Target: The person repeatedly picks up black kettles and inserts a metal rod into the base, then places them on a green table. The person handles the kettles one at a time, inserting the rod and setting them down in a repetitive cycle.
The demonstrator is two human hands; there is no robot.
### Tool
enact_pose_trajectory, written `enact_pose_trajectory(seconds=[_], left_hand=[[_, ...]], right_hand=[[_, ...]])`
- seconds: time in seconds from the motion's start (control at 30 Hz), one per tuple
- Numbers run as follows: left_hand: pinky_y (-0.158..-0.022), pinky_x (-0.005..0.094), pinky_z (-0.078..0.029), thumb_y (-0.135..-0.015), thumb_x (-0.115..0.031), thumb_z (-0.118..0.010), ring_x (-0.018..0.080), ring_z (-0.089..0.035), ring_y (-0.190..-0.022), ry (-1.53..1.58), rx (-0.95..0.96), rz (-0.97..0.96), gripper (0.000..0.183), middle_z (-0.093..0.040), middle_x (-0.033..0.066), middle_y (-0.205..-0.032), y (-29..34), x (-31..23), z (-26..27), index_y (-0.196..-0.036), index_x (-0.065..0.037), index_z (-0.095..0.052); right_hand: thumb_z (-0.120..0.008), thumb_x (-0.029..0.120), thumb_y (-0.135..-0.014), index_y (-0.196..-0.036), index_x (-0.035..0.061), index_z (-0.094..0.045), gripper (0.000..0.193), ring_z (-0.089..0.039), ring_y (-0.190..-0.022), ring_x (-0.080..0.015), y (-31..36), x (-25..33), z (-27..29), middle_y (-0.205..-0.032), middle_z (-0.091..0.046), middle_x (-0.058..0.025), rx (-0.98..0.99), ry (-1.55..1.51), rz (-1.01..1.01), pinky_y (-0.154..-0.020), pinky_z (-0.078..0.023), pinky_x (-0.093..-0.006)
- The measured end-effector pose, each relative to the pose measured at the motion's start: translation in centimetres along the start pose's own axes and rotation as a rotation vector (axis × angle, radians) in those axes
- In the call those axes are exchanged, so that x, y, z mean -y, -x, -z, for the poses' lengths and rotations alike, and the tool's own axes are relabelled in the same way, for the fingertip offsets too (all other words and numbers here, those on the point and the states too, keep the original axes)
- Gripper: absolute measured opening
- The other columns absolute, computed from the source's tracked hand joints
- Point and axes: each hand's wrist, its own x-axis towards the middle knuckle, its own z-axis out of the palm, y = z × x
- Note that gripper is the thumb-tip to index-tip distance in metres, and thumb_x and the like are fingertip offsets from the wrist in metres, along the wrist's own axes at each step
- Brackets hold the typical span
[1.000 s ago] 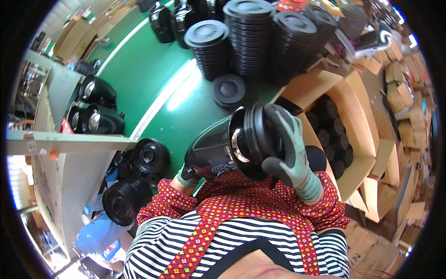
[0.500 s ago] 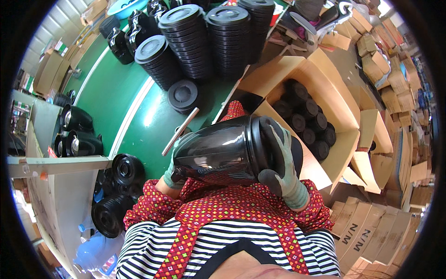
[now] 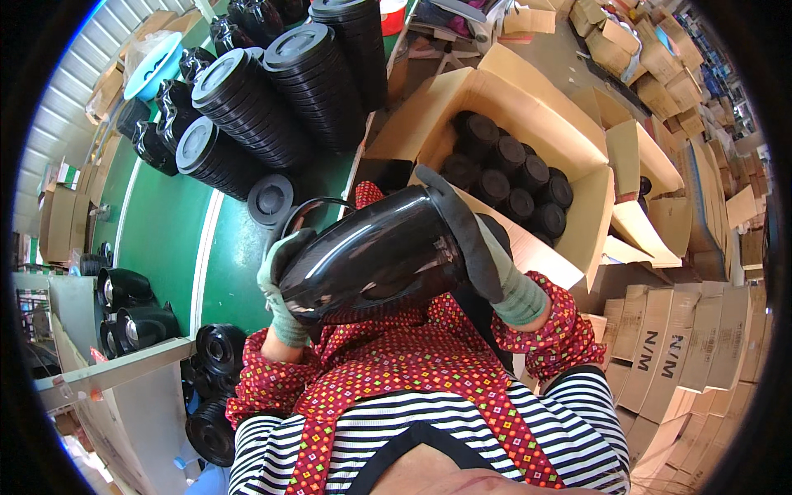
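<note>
Left hand (image 3: 282, 285) curled, right hand (image 3: 472, 235) flatter, fingers (image 3: 443, 190) extended (both gloved); forearms (image 3: 268, 371) angled inward.

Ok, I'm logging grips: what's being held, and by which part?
A black pot, by its two ends: left hand at the narrower end, right hand against the wider one.

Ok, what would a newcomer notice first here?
Probably the glossy black vessel in the centre, gloved left hand at its narrower end, right hand against its wide end. Next, the stacks of black round pieces on the green table, upper left, and the open cardboard box of black cylinders, upper right.
</note>
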Motion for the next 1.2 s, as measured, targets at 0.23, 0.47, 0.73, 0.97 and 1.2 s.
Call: enact_pose_trajectory(seconds=[0.23,0.47,0.73,0.97,1.2], left_hand=[[-0.104,0.039,-0.056,-0.084,-0.02,-0.088,0.0241,-0.068,-0.119,0.233,0.326,0.079,0.063,-0.069,0.0151,-0.131,2.4,2.6,-0.7,-0.138,0.0,-0.062],[-0.111,0.0464,-0.055,-0.096,-0.018,-0.078,0.0306,-0.06,-0.134,0.763,0.738,0.584,0.061,-0.055,0.0164,-0.152,1.8,0.9,-2.1,-0.15,-0.007,-0.052],[-0.097,0.0403,-0.06,-0.08,-0.006,-0.086,0.0326,-0.075,-0.107,-0.344,0.226,-0.483,0.045,-0.068,0.0257,-0.133,-2.9,-3.9,2.8,-0.121,0.005,-0.07],[-0.098,0.0427,-0.061,-0.088,-0.015,-0.084,0.0257,-0.071,-0.114,0.275,0.432,0.187,0.053,-0.069,0.0174,-0.133,1.2,4.5,4.1,-0.132,0.004,-0.063],[-0.099,0.0432,-0.061,-0.087,-0.008,-0.082,0.041,-0.072,-0.115,-0.276,0.359,-0.48,0.044,-0.059,0.0344,-0.14,-2.1,-4.8,3.8,-0.122,0.012,-0.065]], right_hand=[[-0.064,0.039,-0.1,-0.154,-0.0027,-0.045,0.071,-0.043,-0.146,-0.0408,1.3,1.2,-0.3,-0.155,-0.045,-0.0274,0.125,0.497,0.418,-0.121,-0.032,-0.0456],[-0.084,0.047,-0.077,-0.148,0.012,-0.059,0.083,-0.036,-0.147,-0.0555,0.4,2.2,-0.1,-0.16,-0.036,-0.0325,0.425,0.681,0.78,-0.119,-0.03,-0.062],[-0.048,0.041,-0.113,-0.162,0.0018,-0.035,0.064,-0.044,-0.147,-0.0237,0.5,-4.4,2.6,-0.165,-0.039,-0.0147,0.202,-0.166,-0.213,-0.12,-0.039,-0.037],[-0.055,0.032,-0.109,-0.165,-0.0003,-0.027,0.07,-0.026,-0.159,-0.0311,0.9,-6.5,3.4,-0.173,-0.02,-0.0209,0.302,0.224,0.452,-0.128,-0.026,-0.0413],[-0.056,0.04,-0.11,-0.164,0.001,-0.03,0.072,-0.032,-0.156,-0.0304,1.0,-1.0,-0.1,-0.172,-0.024,-0.0194,0.002,-0.359,-0.357,-0.126,-0.029,-0.0354]])
